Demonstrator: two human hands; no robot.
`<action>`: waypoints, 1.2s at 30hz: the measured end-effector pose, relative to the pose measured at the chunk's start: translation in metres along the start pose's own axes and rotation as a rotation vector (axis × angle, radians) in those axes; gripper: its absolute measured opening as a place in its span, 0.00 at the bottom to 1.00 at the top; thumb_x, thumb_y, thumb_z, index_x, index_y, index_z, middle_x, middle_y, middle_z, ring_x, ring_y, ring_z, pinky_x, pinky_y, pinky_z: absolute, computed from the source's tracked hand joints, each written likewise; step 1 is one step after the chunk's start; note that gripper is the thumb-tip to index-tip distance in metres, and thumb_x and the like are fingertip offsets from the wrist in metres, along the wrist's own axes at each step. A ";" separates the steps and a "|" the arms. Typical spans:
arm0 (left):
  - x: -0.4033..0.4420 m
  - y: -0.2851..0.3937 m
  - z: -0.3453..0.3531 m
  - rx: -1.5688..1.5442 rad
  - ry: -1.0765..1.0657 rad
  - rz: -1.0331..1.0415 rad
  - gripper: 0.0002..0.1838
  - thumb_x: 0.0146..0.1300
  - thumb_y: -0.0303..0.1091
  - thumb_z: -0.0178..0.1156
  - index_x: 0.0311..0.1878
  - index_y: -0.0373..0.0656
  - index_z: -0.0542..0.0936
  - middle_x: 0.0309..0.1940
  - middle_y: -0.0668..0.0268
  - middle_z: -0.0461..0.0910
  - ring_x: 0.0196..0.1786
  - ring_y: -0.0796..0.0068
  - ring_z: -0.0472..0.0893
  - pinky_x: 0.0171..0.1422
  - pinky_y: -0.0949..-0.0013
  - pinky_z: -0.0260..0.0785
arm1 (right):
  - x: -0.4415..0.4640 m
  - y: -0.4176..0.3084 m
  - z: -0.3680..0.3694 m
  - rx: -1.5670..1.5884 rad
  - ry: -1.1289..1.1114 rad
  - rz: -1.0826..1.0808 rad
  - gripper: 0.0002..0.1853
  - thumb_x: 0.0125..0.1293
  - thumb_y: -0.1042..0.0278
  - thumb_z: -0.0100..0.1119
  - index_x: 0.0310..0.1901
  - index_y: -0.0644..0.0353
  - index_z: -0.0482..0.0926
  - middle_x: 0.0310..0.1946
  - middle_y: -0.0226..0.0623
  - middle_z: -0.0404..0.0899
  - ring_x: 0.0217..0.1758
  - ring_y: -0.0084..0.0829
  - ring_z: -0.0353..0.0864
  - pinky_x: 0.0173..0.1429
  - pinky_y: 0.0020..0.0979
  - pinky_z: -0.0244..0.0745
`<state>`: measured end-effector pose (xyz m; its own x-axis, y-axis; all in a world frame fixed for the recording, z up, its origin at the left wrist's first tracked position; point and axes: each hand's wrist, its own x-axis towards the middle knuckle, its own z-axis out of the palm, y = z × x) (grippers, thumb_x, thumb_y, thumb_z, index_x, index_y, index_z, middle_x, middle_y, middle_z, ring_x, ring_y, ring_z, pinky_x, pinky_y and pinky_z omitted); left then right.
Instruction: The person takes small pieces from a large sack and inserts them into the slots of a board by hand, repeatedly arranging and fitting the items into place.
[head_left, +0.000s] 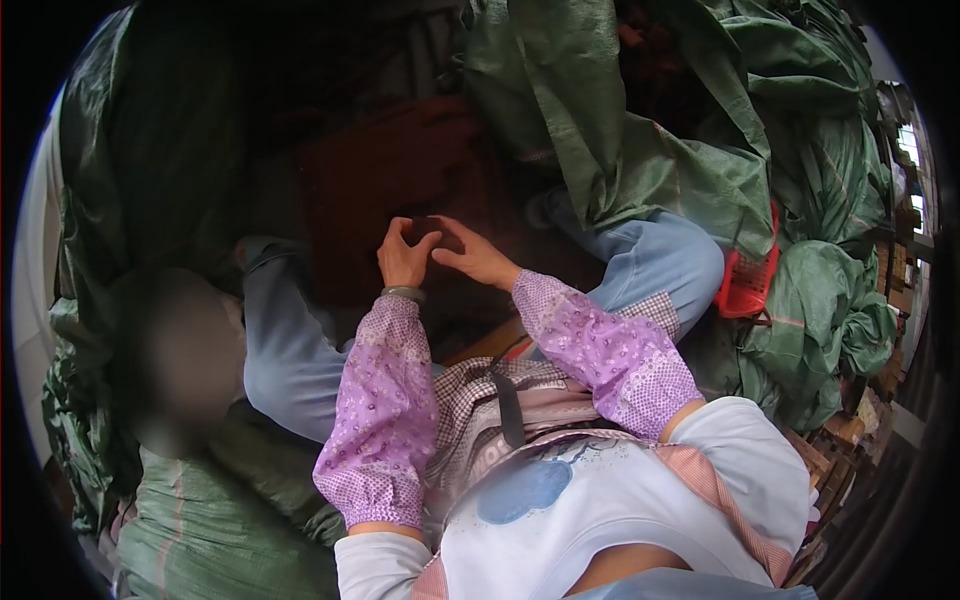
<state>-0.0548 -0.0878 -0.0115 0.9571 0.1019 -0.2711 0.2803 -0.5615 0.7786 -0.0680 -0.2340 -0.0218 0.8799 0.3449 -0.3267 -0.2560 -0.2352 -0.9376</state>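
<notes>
My left hand (403, 258) and my right hand (478, 258) are close together over my lap, thumbs nearly touching. Their fingers curl round the dark space between them, where any small object is too dark to make out. A bracelet (404, 293) circles my left wrist. Purple patterned sleeve covers (378, 390) run up both forearms. Just beyond the fingers lies a dark red mass (390, 180), shadowed, its kind unclear. My knees, in light blue trousers (290, 350), are spread to either side.
Green woven sacks (570, 90) surround me, with more sacks (210, 520) at the lower left. By my right knee sits a red plastic basket (748, 283). Wooden pieces (845, 435) are stacked along the right edge. A blurred grey patch covers part of the left side.
</notes>
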 end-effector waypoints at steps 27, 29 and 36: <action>0.022 -0.076 -0.009 -0.104 0.225 -0.520 0.34 0.47 0.48 0.63 0.55 0.47 0.60 0.46 0.46 0.72 0.51 0.47 0.71 0.56 0.54 0.61 | 0.041 0.010 0.048 0.368 0.153 0.584 0.35 0.61 0.46 0.47 0.62 0.60 0.51 0.59 0.47 0.56 0.60 0.41 0.61 0.57 0.40 0.63; 0.014 -0.077 -0.001 -0.159 0.189 -0.521 0.35 0.48 0.49 0.62 0.56 0.47 0.59 0.47 0.47 0.72 0.51 0.48 0.71 0.56 0.54 0.60 | 0.053 0.008 0.059 0.274 0.275 0.625 0.37 0.61 0.46 0.46 0.63 0.63 0.47 0.60 0.47 0.56 0.59 0.42 0.61 0.57 0.42 0.63; 0.013 -0.061 -0.004 -0.260 0.171 -0.574 0.42 0.45 0.58 0.61 0.57 0.42 0.60 0.51 0.45 0.68 0.56 0.51 0.67 0.60 0.58 0.57 | 0.049 0.010 0.059 -0.068 0.321 0.429 0.35 0.58 0.51 0.51 0.60 0.67 0.55 0.55 0.49 0.63 0.53 0.42 0.69 0.51 0.34 0.69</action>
<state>-0.0592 -0.0489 -0.0605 0.6423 0.4680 -0.6070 0.7382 -0.1645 0.6542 -0.0506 -0.1660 -0.0544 0.7830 -0.0879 -0.6158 -0.6021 -0.3556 -0.7149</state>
